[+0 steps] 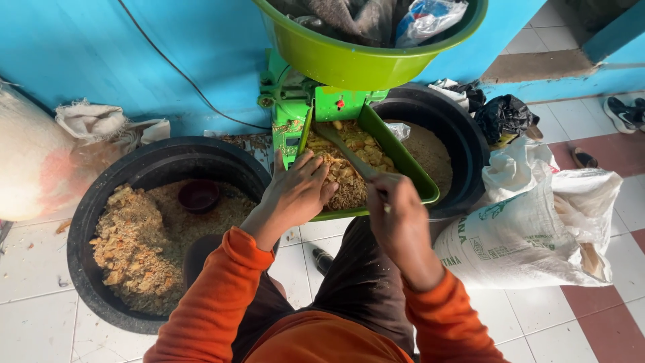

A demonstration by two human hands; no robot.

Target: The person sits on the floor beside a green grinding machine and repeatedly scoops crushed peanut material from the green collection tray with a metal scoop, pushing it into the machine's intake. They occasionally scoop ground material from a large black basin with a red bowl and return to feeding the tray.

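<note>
A small feed-milling yard or workshop corner: a green grinder (pixel 316 107) stands on a tiled floor (pixel 40 323) against a blue wall (pixel 101 47), flanked by black tubs (pixel 87 222) of coarse meal, woven sacks (pixel 524 235) and a green basin (pixel 349 60) on top, with a cable (pixel 181 70) trailing down the wall.

Left: black tub (pixel 87 222) holding crumbly feed and small dark bowl (pixel 199 195). Right: second black tub (pixel 463 134), printed white sack (pixel 531 235), black bag (pixel 507 115). Above: green basin (pixel 349 64). Behind: blue wall (pixel 134 47).
</note>
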